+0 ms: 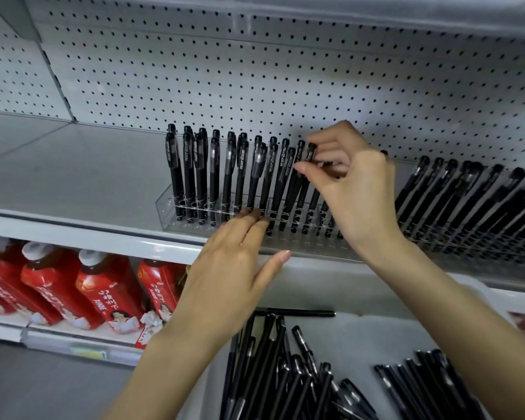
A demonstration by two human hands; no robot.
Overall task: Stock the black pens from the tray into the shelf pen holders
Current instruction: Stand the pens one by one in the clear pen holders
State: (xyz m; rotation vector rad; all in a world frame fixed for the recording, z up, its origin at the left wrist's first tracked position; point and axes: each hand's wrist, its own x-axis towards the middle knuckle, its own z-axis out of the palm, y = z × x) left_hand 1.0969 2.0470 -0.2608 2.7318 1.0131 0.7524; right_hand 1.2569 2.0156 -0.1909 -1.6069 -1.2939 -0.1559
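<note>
Starting far left, red bottles (103,292) lie tilted on a lower shelf (6,327), beneath the grey shelf (73,177) with the pegboard (255,71) behind it. On that grey shelf stands a clear pen holder (164,207), and black pens (188,177) stand upright in its holes, caps up.

My left grip (225,268) is flat and relaxed. Its straight fingers (256,214) touch the holder's front edge, the thumb is out to the side, and it holds nothing.

Just right of it my right grip (355,189) is narrow, with thumb and fingertips pinching one pen (310,150) just under its cap (its lower end reaches down among the holder's holes, though I cannot tell whether it is seated).

Further right, more pens (467,201) stand packed and leaning along the shelf.

Below my arms the white tray (361,334) carries loose pens. A pile (264,374) lies under my left forearm, a single pen (297,313) lies crosswise above it, and a second bunch (422,386) lies to the right.
</note>
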